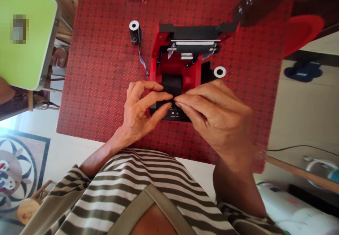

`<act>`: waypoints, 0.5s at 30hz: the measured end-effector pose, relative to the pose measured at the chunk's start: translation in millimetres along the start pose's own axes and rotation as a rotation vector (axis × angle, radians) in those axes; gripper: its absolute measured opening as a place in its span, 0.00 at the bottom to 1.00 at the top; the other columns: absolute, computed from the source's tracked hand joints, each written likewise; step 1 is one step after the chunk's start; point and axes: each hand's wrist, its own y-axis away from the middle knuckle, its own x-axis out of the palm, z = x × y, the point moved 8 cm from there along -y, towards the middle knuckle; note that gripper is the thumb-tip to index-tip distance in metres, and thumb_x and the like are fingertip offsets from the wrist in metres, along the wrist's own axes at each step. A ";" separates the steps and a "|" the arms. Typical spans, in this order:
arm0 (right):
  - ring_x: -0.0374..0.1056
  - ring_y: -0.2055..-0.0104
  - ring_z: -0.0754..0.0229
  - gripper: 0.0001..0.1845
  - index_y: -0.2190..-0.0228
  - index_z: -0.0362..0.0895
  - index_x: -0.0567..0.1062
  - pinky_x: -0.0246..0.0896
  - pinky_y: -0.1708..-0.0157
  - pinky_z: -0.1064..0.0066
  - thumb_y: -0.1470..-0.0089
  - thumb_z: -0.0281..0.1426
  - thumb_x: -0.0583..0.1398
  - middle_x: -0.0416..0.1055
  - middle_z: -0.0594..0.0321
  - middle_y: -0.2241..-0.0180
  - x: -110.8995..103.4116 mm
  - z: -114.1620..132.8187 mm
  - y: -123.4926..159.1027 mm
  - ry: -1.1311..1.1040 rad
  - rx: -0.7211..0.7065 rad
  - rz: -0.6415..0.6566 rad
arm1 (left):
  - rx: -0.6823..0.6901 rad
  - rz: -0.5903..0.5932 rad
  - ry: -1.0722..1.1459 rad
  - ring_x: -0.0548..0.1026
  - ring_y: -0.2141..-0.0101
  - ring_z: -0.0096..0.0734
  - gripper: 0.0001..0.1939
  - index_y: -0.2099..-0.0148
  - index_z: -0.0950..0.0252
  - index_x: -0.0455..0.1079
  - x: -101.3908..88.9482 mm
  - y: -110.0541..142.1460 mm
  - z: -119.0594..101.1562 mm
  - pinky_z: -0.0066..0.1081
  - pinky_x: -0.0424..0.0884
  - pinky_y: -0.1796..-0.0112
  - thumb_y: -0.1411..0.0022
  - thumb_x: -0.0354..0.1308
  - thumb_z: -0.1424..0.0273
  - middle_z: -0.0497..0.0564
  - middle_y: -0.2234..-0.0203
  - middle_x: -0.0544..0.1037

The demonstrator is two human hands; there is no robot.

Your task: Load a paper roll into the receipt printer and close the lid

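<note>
The left hand (139, 107) and right hand (219, 111) pinch nearly closed beside the black roll (172, 81) in the red machine (192, 78); hold unclear.

Red-and-black machine (191, 77), lid (196, 33) raised, black roll (172, 82) inside, on red table (100, 69)

Head-worn view, facing forward and down, close above red machine (180, 65)
</note>
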 end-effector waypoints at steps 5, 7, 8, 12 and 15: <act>0.85 0.53 0.48 0.15 0.44 0.57 0.89 0.84 0.53 0.51 0.20 0.23 0.71 0.92 0.61 0.54 -1.8 -0.7 4.8 -0.042 0.008 -0.021 | 0.007 -0.006 -0.003 0.87 0.43 0.43 0.06 0.38 0.52 0.89 2.2 -2.9 -3.6 0.46 0.82 0.38 0.11 0.74 0.68 0.51 0.43 0.92; 0.86 0.51 0.46 0.17 0.42 0.57 0.90 0.85 0.51 0.49 0.21 0.23 0.72 0.93 0.60 0.51 -0.2 -2.4 6.8 -0.069 0.014 -0.011 | 0.002 -0.035 -0.009 0.87 0.44 0.42 0.05 0.41 0.51 0.89 1.4 -3.7 -3.6 0.47 0.82 0.39 0.11 0.73 0.69 0.50 0.44 0.92; 0.87 0.50 0.46 0.17 0.41 0.58 0.90 0.85 0.49 0.48 0.21 0.24 0.73 0.93 0.60 0.49 -0.3 -3.5 7.9 -0.075 0.023 -0.012 | 0.002 -0.045 -0.010 0.87 0.44 0.43 0.06 0.42 0.51 0.89 1.0 -3.9 -3.4 0.47 0.82 0.40 0.11 0.73 0.69 0.50 0.45 0.92; 0.88 0.46 0.42 0.19 0.40 0.62 0.90 0.85 0.45 0.43 0.19 0.24 0.69 0.94 0.62 0.46 -6.3 -8.7 13.4 -0.027 0.091 -0.020 | -0.017 -0.024 -0.002 0.86 0.47 0.46 0.06 0.42 0.49 0.90 1.6 -3.2 0.4 0.52 0.83 0.40 0.12 0.73 0.67 0.50 0.47 0.91; 0.87 0.48 0.42 0.22 0.41 0.63 0.90 0.84 0.46 0.42 0.19 0.22 0.68 0.93 0.62 0.50 -9.0 -10.1 17.6 0.009 0.123 0.002 | -0.039 0.007 0.009 0.84 0.47 0.47 0.07 0.42 0.48 0.91 2.5 -2.2 3.6 0.54 0.83 0.39 0.13 0.73 0.67 0.51 0.46 0.90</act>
